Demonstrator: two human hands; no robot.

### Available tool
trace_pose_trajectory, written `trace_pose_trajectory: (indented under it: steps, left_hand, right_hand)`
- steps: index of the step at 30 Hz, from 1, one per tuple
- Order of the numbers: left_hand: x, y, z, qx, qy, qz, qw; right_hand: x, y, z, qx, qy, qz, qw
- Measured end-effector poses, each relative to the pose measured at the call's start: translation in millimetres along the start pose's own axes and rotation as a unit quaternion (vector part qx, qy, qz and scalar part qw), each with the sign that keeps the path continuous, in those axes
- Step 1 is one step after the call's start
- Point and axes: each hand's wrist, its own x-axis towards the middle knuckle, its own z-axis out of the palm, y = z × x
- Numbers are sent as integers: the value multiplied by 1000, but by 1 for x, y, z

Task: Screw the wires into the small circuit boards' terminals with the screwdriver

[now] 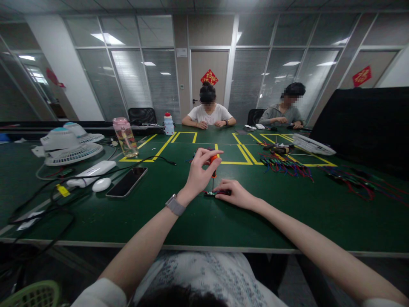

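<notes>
My left hand (200, 170) is closed around the orange handle of a small screwdriver (213, 167), which stands upright with its tip on a small dark circuit board (213, 193) on the green table (198, 217). My right hand (235, 194) rests on the table and pinches the right end of that board, holding it flat. A grey watch (175, 205) sits on my left wrist.
A black phone (127, 181), a white mouse (101, 184), a power strip (92, 171), cables, two white fans (72, 149) and a pink bottle (125, 137) lie left. Coloured wire bundles (286, 165) lie right, beside a dark screen (367, 128). Two people sit at the far side.
</notes>
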Motion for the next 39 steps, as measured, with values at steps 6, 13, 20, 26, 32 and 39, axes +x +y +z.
trace_pose_trajectory:
  steps: [6, 13, 20, 26, 32, 39]
  left_hand:
    - [-1, -5, 2, -94, -24, -26, 995]
    - [-1, 0, 1, -7, 34, -2, 999]
    - [0, -3, 1, -18, 5, -10, 1000]
    - [-1, -8, 3, -107, 15, -67, 992]
    - [-1, -5, 2, -9, 31, -28, 999]
    - [0, -5, 2, -1, 7, -16, 1000]
  right_hand:
    - [0, -2, -1, -2, -6, 5, 1000]
    - [0, 1, 0, 4, 2, -4, 1000]
    - [0, -1, -1, -1, 1, -6, 1000]
    - [0, -2, -1, -1, -1, -6, 1000]
    - [0, -2, -1, -1, 0, -3, 1000]
    - [0, -3, -2, -8, -5, -6, 1000]
